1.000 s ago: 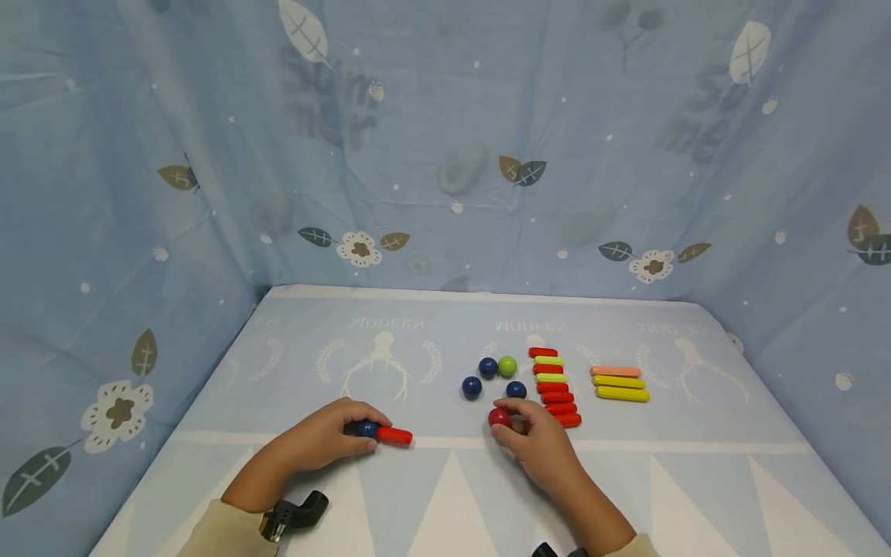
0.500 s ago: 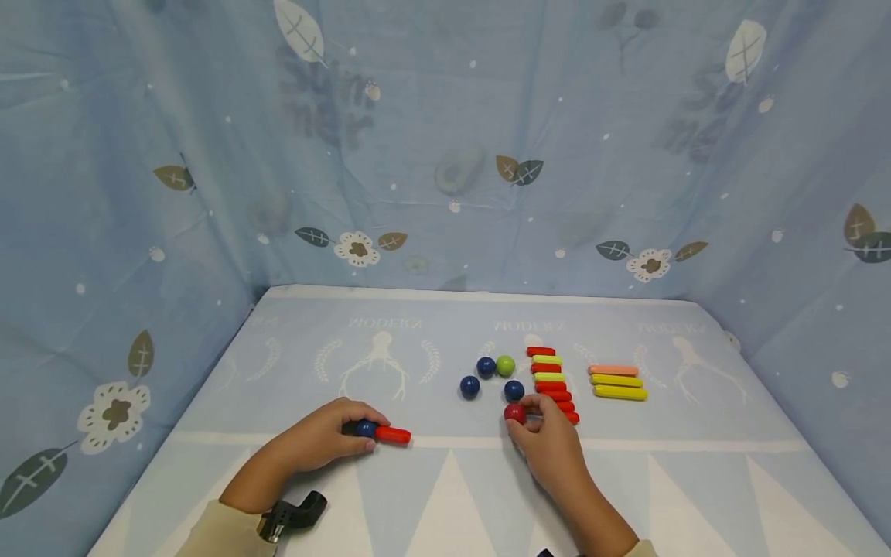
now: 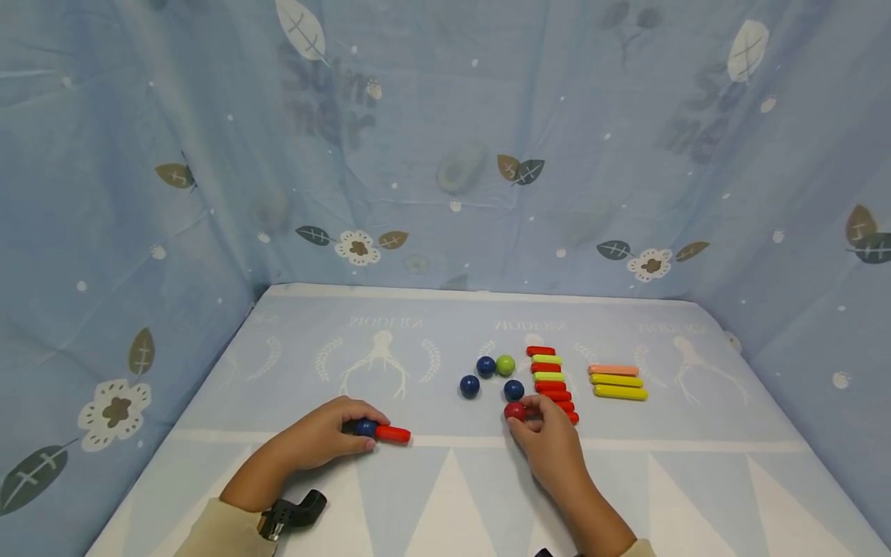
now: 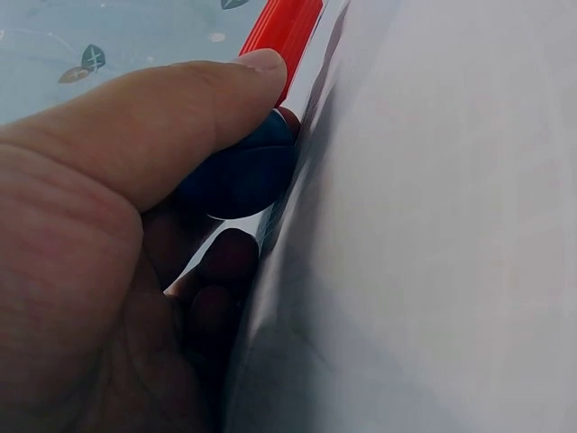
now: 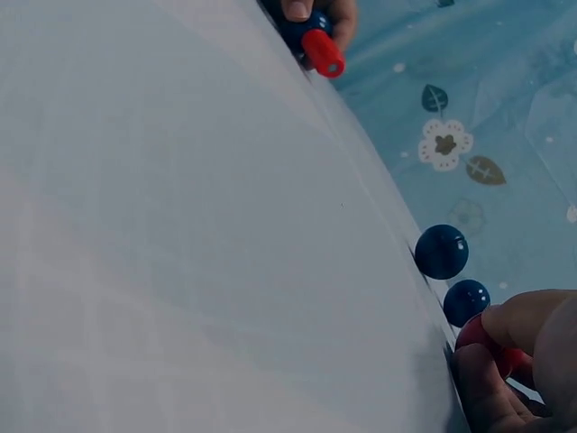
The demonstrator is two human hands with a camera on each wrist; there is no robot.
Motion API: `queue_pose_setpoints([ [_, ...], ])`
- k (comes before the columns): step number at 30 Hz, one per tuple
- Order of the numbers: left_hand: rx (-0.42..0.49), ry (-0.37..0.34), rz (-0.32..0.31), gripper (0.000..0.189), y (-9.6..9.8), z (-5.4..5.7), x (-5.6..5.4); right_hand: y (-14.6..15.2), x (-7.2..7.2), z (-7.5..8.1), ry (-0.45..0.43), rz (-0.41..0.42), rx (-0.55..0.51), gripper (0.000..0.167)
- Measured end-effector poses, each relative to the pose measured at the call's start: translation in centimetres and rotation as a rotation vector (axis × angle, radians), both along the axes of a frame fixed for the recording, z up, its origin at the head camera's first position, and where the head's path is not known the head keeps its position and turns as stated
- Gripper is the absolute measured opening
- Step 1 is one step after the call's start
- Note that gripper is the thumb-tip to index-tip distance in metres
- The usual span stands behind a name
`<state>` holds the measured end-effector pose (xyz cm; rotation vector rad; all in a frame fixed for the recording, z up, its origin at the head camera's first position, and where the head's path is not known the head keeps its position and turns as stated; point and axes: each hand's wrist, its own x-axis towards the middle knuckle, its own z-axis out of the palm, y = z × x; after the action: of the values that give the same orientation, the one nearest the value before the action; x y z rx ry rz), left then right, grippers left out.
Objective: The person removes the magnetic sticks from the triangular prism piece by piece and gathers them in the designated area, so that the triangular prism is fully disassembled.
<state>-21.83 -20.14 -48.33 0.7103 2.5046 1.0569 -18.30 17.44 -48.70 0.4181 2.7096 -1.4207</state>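
My left hand (image 3: 330,435) grips a dark blue ball (image 4: 239,176) low over the tabletop. A short red rod (image 3: 394,435) extends rightward from that ball, end against it; whether they are joined I cannot tell. In the left wrist view, the thumb overlaps both ball and rod. On the other side, my right hand (image 3: 553,441) pinches a red ball (image 3: 515,411) between thumb and fingers. Just behind the red ball lies a blue ball (image 3: 513,390), close to it. The fingers cover part of the red ball in the right wrist view.
Two more blue balls (image 3: 469,387) and a green ball (image 3: 505,365) lie behind the hands. A column of red and yellow-green rods (image 3: 550,377) stands beside my right hand, which hides its near end. Farther right are a pink rod (image 3: 613,370) and two yellow rods (image 3: 619,393).
Over the first half second my right hand shifted a little right with the red ball, closer to the blue ball behind it. Since then both hands have stayed in place.
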Motion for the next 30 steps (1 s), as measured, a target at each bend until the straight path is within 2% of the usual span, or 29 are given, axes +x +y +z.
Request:
queue_pose_setpoints([
  [8, 0.019, 0.022, -0.017, 0.031, 0.02, 0.1, -0.08, 0.04, -0.07, -0.03, 0.001, -0.001, 0.01, 0.049],
  [24, 0.002, 0.026, 0.014, 0.03, 0.1, 0.0, 0.15, 0.21, -0.03, 0.19, -0.014, -0.008, -0.028, 0.054],
  [30, 0.01, 0.028, 0.003, 0.03, 0.06, -0.04, 0.15, 0.18, 0.11, 0.44, 0.005, -0.026, -0.028, 0.054],
])
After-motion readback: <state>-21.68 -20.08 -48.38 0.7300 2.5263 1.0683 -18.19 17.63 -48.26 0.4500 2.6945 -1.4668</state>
